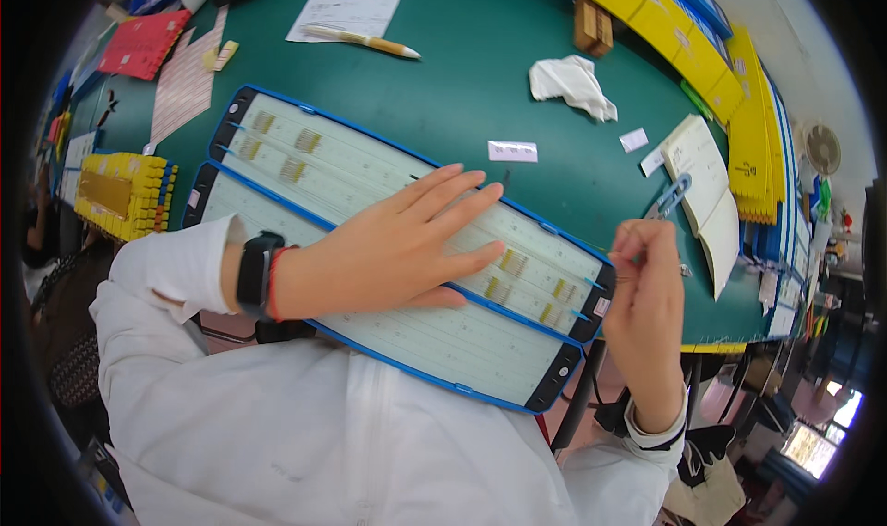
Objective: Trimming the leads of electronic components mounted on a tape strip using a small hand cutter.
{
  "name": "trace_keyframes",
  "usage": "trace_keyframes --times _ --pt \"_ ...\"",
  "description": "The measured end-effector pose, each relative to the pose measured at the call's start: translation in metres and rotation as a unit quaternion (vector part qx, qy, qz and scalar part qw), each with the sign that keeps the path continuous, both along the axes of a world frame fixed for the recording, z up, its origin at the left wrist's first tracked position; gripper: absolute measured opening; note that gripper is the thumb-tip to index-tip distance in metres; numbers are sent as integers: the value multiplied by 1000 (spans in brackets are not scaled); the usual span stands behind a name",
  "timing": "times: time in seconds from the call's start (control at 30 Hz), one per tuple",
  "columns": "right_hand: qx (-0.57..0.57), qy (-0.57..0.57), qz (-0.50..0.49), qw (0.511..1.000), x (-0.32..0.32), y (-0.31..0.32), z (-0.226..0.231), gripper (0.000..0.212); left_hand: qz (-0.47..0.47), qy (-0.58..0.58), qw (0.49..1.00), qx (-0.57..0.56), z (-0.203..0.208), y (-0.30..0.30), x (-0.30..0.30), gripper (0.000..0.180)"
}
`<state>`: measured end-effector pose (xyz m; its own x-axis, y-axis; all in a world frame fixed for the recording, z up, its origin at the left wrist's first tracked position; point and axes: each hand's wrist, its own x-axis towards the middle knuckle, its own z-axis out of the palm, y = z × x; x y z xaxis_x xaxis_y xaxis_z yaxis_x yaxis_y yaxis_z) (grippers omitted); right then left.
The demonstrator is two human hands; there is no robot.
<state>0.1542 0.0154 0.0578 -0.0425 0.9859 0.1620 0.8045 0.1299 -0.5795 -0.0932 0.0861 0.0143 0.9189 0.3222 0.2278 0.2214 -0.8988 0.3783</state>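
A long, flat blue-edged case [388, 173] lies unfolded in front of me, slanting down to the right. On its pale panels are several small groups of thin gold-coloured pins or wires [308, 140]. My left hand [397, 239] rests across the middle of the case, palm down with the fingers stretched out, covering part of the upper panel and the hinge. Just beyond the case's right end, my right hand [644, 272] is closed, thumb and fingertips pinched together. Whatever the pinch holds is too small or hidden to make out.
On the green table [453, 55] are a pen [362, 40] on paper, a crumpled white cloth [573, 84], a small wooden block [592, 27], a light-blue clip-like tool [669, 197] and an open notebook [710, 189]. Yellow folders [665, 36] line the right; a yellow stack [120, 193] stands left.
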Motion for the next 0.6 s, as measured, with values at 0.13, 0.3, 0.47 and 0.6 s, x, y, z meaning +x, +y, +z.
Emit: trace_keyframes --times 0.13,0.3,0.47,0.6 --pt "-39 -18 -3 999 0 -11 -15 32 20 62 998 4 13 -28 3 54" --pt "-62 -72 26 995 -2 -13 -22 38 38 28 999 -13 15 -29 37 59" --pt "-80 -90 27 992 -1 -12 -21 39 23 44 998 -42 -5 -28 49 66" --pt "-61 -87 39 994 5 -12 -22 34 15 60 997 -40 -15 -29 50 67"
